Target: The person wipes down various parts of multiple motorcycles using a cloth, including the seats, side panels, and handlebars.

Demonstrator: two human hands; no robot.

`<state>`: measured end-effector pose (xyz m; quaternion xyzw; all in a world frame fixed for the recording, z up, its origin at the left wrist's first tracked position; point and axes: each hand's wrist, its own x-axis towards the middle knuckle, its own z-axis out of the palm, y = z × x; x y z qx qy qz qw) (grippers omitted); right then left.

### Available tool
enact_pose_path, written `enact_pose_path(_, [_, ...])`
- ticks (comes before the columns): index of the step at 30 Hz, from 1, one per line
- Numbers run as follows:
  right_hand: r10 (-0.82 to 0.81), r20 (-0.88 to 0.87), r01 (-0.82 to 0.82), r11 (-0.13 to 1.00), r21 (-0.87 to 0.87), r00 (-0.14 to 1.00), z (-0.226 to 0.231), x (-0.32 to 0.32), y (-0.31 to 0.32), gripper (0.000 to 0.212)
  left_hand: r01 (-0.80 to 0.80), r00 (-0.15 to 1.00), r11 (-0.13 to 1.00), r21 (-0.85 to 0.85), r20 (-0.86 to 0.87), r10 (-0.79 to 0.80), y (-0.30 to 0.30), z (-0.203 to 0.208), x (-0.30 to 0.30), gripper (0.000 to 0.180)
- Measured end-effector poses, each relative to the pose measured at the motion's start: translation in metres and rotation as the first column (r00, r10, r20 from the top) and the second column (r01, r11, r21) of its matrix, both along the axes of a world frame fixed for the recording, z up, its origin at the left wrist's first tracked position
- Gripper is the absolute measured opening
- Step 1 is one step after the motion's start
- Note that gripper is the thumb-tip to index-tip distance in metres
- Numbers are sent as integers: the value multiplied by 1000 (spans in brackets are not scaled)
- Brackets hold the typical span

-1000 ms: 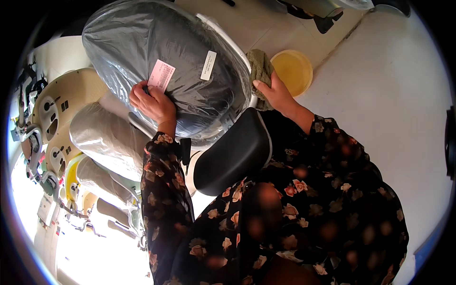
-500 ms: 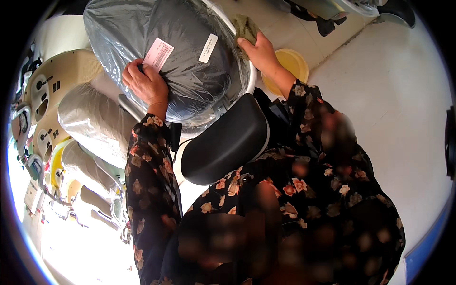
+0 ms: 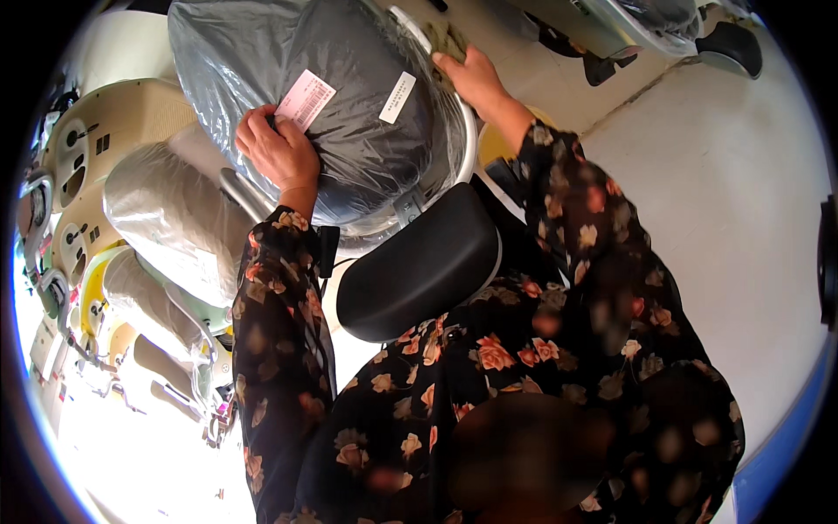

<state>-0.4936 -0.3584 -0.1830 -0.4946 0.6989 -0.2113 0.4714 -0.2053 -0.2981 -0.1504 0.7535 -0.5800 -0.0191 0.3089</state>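
Your film-wrapped dark seat lies at 11 o'clock, its long axis running from 11 to 5, the rounded near end pointing toward 5 and the far end cut off by the top of your view. Along its right flank the pale rail curves roughly the same way. The black saddle pad sits mid-dial, just beyond that near end. At 1 o'clock the yellow bucket shows partly behind your right forearm. Your left hand, at 10, rests on the film, fingers curled; you cannot tell whether they pinch it. Your right hand, past 12, grasps the green cloth against the rail. The pink label is beside your left fingers.

Since half a second ago, your cloth has slid farther up the rail toward 12, while your left hand stays by the label.
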Motion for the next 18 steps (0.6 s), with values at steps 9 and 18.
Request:
enact_pose_path(9, [-198,270,178,979,97,942,17,-28,96,58,-9,1000,1000,-7,12,9,1,-2,1,20])
enact_pose_path(18, [-244,19,245,969,-19,970,-35,1,-13,44,12,999,1000,22,30,-13,-2,-1,0,21])
